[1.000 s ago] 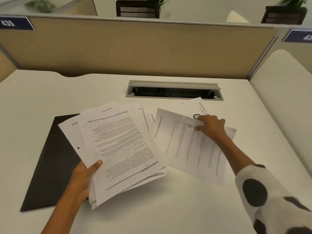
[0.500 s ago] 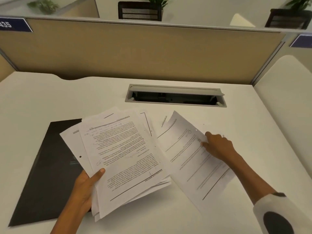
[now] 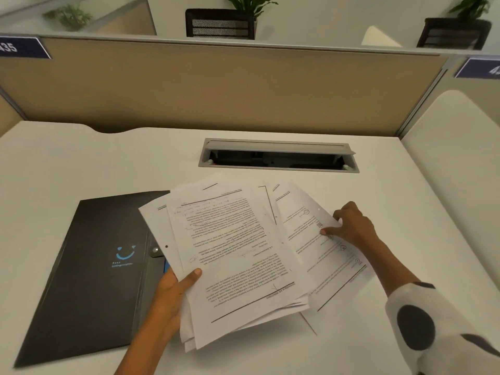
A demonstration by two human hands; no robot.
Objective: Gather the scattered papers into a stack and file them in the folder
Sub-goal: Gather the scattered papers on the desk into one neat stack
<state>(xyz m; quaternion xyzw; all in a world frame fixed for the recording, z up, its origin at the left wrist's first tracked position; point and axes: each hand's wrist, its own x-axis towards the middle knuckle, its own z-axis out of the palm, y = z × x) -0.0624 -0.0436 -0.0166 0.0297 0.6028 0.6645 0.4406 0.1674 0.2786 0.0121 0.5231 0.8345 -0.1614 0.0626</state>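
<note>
My left hand [image 3: 173,293] grips the lower left edge of a loose stack of printed papers [image 3: 232,255], thumb on top, holding it fanned just above the white desk [image 3: 270,355]. My right hand [image 3: 351,226] pinches the right edge of a single printed sheet [image 3: 332,269], whose left side tucks under the stack. A black folder [image 3: 89,266] with a blue smiley logo lies closed on the desk at the left. The stack overlaps the folder's right edge.
A grey cable hatch [image 3: 278,155] is sunk into the desk behind the papers. A beige partition [image 3: 216,87] closes off the back, and a white side panel [image 3: 454,147] rises at the right. Bare desk surface lies at the far left and near front.
My right hand has pulled the single sheet leftward and turned it, sliding it under the stack held by my left hand. The view has shifted, showing more of the folder.
</note>
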